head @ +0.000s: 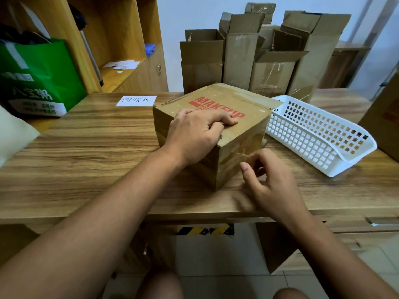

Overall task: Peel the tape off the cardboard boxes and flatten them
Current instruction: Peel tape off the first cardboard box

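Clear tape [243, 155], lifted as a thin strand from the near right face of the cardboard box [248, 126], is pinched by the right hand [269, 182]. The box is held down by the left hand [196, 134], whose fingers are bent over its top. A low, steady pull along the face is judged best, lest the strand snap. Creased and red-printed, the box is set mid-counter [86, 158], with a white basket [323, 147] just right of it.

One closed brown cardboard box with red lettering [252, 124] sits mid-bench, and at least five open brown cardboard boxes [239, 55] stand along its far edge. There is one white plastic lattice basket [302, 130], one white paper label [136, 100] and one green bag [36, 83].
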Demonstrator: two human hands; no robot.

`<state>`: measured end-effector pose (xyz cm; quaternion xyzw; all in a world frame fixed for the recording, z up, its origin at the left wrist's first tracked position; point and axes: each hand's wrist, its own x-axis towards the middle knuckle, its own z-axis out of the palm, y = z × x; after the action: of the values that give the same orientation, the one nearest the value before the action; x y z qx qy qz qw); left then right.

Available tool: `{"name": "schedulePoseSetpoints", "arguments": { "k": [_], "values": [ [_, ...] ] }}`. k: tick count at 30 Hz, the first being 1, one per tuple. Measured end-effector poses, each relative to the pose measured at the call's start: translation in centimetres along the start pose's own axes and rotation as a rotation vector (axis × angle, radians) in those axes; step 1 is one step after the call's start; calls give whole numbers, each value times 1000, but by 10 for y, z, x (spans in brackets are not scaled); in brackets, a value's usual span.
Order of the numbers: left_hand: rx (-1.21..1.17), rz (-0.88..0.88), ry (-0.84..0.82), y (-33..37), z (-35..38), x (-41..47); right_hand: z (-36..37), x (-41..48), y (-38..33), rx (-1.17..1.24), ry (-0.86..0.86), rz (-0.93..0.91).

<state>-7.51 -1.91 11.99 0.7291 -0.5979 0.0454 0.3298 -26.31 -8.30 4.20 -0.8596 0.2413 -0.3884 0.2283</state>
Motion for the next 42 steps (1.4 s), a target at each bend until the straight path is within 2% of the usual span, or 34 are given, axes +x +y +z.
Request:
{"name": "schedulePoseSetpoints", "arguments": {
  "k": [6, 10, 13, 17, 19, 25, 32, 38, 42],
  "values": [
    [15, -16, -15, 3, -1, -1, 13, 3, -6, 161, 134, 112],
    [24, -44, 8, 7, 0, -3, 16, 7, -12, 377, 196, 207],
    [39, -42, 19, 7, 2, -3, 15, 8, -10, 400, 187, 186],
    [52, -58, 17, 8, 2, -4, 16, 8, -7, 212, 162, 125],
    [52, -64, 15, 9, 1, -5, 17, 6, -6, 196, 173, 87],
    [57, -52, 24, 9, 2, -4, 14, -11, -9, 160, 216, -119],
    [52, -50, 46, 9, 3, -3, 14, -43, -26, 169, 57, -288],
    [60, -63, 39, 13, 3, -4, 6, -42, -32, 199, 53, -257],
    [91, -82, 17, 18, 1, -5, 5, -36, -38, 480, 99, -83]
  ]
}}
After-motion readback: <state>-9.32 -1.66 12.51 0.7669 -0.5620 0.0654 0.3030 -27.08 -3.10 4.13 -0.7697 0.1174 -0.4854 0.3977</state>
